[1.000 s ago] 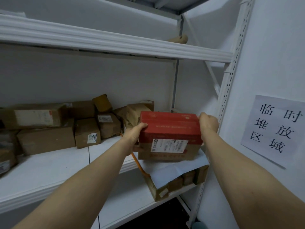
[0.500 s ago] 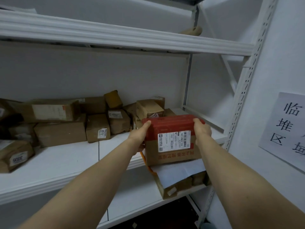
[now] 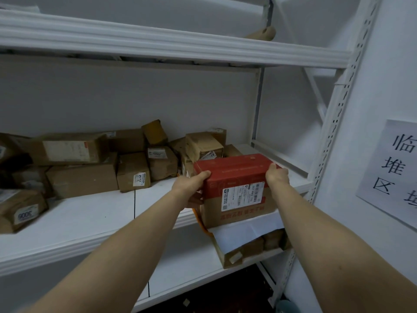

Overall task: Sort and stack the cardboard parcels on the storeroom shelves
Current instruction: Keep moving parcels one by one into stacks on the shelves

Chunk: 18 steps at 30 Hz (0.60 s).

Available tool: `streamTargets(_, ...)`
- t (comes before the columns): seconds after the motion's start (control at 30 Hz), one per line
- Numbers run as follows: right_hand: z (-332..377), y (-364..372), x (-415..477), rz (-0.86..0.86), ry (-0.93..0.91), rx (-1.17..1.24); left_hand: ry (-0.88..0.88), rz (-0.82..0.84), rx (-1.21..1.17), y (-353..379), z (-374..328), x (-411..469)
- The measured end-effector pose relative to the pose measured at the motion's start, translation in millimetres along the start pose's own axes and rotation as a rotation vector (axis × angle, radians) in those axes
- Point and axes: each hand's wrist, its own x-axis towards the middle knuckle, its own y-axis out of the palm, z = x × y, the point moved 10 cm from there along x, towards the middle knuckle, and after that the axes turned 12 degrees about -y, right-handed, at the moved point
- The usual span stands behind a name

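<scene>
Red-topped parcel (image 3: pixel 237 170): cardboard box, red upper part, brown lower part, white shipping label (image 3: pixel 242 196) on the near face with its print sideways. It is held at the right end of the middle shelf (image 3: pixel 90 218), over the front lip. Cannot tell whether its base touches the shelf.

Left hand (image 3: pixel 194 185): grips the parcel's left upper edge, thumb on the red top, fingers curled round the left side.
Right hand (image 3: pixel 276 177): grips the right upper corner, fingers wrapped over the top edge. The parcel sits between the two hands, both forearms reaching out to it.

Middle shelf: white board. Brown parcels (image 3: pixel 83 177) are piled along the back and left, several tilted or leaning on each other, most with labels. The nearest of them stand just behind the held parcel.

Lower shelf (image 3: pixel 180 269): an open carton (image 3: pixel 239 254) at the right end, covered by a white sheet (image 3: pixel 246 231), directly below the held parcel. An orange strap (image 3: pixel 199 219) hangs beside the parcel's lower left corner.

Upper shelf (image 3: pixel 158 46): white. A tan object (image 3: pixel 261 33) shows above its edge near the right; too little is visible to identify it.

Room: pale walls and white perforated upright (image 3: pixel 334 123) at the rack's right. On the right wall (image 3: pixel 388 64) hangs a paper sign (image 3: pixel 392 168) with large dark characters.
</scene>
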Motion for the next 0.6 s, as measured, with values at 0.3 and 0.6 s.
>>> streamTargets(0.3,53,-3,-38,-0.215,-0.339,-0.313,0.023,0.022,-0.025,-12,-1,-3)
streamTargets(0.6,128,86,-109,-0.139,-0.625,-0.326,0.041,-0.030,-0.028,-87,7,4)
